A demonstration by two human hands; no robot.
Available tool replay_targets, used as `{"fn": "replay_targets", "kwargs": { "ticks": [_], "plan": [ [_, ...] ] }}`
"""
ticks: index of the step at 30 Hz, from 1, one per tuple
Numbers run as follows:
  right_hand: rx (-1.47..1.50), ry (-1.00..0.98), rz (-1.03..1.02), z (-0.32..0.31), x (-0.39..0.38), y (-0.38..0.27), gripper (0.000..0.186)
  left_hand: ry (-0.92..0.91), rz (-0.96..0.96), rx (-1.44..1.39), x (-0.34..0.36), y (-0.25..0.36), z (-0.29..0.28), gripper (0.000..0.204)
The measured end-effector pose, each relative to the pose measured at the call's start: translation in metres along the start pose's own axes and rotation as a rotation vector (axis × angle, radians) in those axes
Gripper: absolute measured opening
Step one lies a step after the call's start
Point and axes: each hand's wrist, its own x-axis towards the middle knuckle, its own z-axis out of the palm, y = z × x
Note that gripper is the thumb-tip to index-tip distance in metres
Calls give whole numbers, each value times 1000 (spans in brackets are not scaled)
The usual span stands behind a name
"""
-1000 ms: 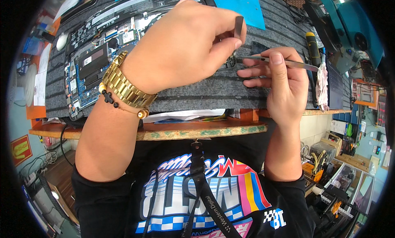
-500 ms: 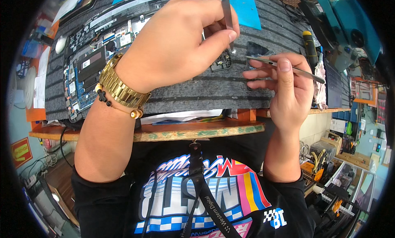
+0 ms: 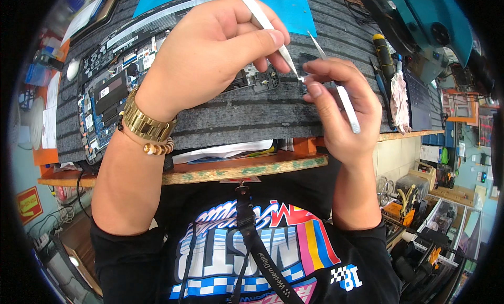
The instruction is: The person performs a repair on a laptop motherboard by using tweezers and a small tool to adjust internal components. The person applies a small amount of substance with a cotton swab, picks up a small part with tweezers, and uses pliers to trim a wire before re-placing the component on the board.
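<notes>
My left hand (image 3: 210, 57), with a gold watch (image 3: 149, 120) and a bead bracelet at its wrist, pinches silver tweezers (image 3: 255, 11) that slant down to the right. Their tips meet a tiny pale piece (image 3: 301, 79), too small to name, right by the thumb and forefinger of my right hand (image 3: 353, 107). Whether those fingers touch it I cannot tell. Across my right palm lies a second pair of tweezers (image 3: 346, 105), its points facing away from me. Partly hidden under my left hand and wrist is an opened laptop (image 3: 94, 115) with its board and battery showing.
A blue mat (image 3: 291, 12) lies at the far side of the grey striped bench cover (image 3: 252, 120). On the right are a yellow-black screwdriver (image 3: 384, 54), a crumpled cloth (image 3: 400, 101), a dark laptop (image 3: 422, 101) and a teal device (image 3: 446, 36). The wooden bench edge (image 3: 252, 168) runs close to me.
My right hand has come left to the tips of the left tweezers, and its own tweezers have swung from nearly level to steep. The left tweezers now slant more.
</notes>
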Motion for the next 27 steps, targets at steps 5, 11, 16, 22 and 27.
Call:
{"fn": "replay_targets", "kwargs": {
  "ticks": [5,11,16,22,27],
  "plan": [
    [46,-59,-31,4,7,-3,13,-40,-2,-64,2,2,3,21],
    [126,-52,24,5,5,-3,6,-8,-3,-59,0,-1,3,22],
    [428,-40,329,4,-1,-9,10,21,41,7,1,1,-1,23],
    [611,22,551,-13,-6,-14,15,93,4,4,3,3,-3,22],
    [318,74,484,-73,-34,-27,12,46,17,-65,5,4,0,21]
  ]
}}
